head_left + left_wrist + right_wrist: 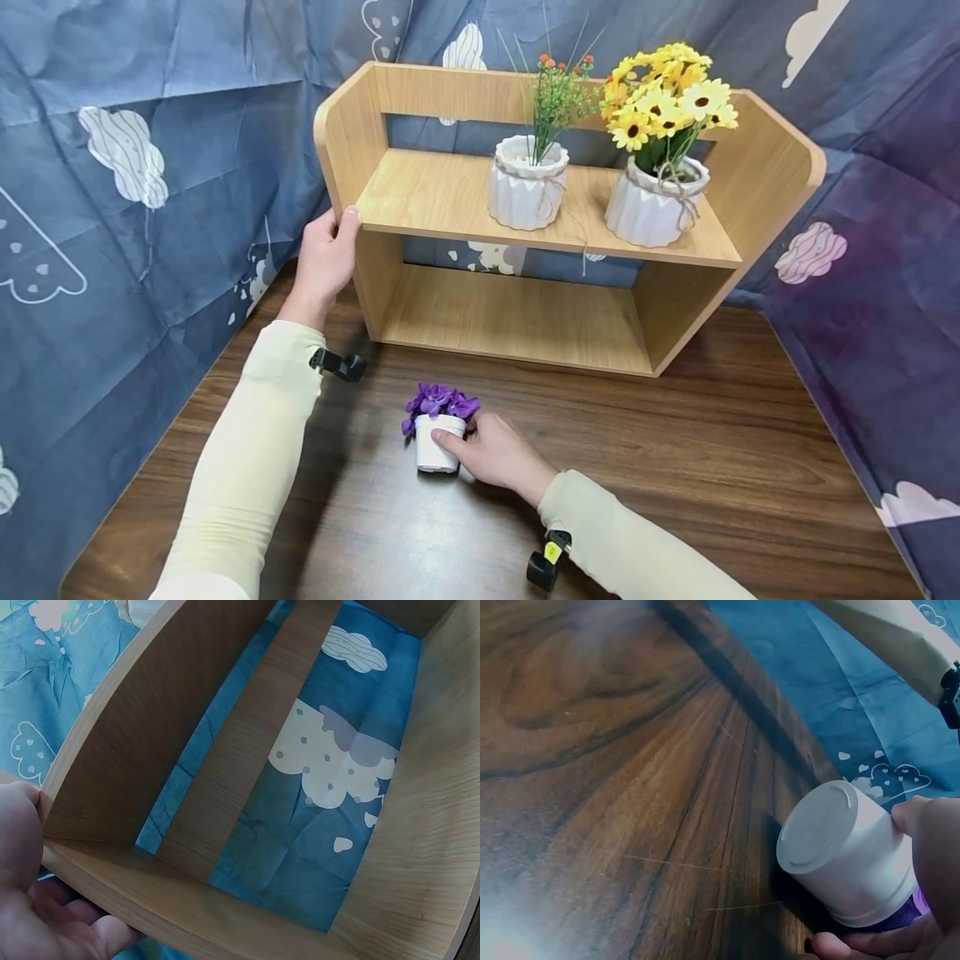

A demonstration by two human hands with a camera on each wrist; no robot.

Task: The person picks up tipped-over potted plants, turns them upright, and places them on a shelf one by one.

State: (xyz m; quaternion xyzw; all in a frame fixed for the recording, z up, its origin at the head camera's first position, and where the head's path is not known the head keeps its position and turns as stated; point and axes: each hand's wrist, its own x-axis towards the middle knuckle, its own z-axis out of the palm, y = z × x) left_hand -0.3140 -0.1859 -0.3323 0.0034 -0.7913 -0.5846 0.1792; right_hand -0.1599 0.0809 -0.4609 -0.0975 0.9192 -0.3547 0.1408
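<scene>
In the head view my right hand [497, 450] pinches a small white flowerpot [437, 442] with purple flowers [438, 402], thumb on the near side. The pot's round base [817, 825] shows in the right wrist view, turned away from the dark tabletop. My left hand [327, 257] grips the left side of a two-tier wooden shelf [480, 237], its thumb on the front edge and fingers around the outside. On the upper tier stand a white pot [525, 187] with red-tipped greenery and a white pot [651, 208] with yellow flowers.
The shelf stands toward the back of a dark wooden table [697, 467]. Blue cloud-patterned cloth [187, 158] hangs behind and at both sides. A thin string dangles over the upper board's front edge from the greenery pot.
</scene>
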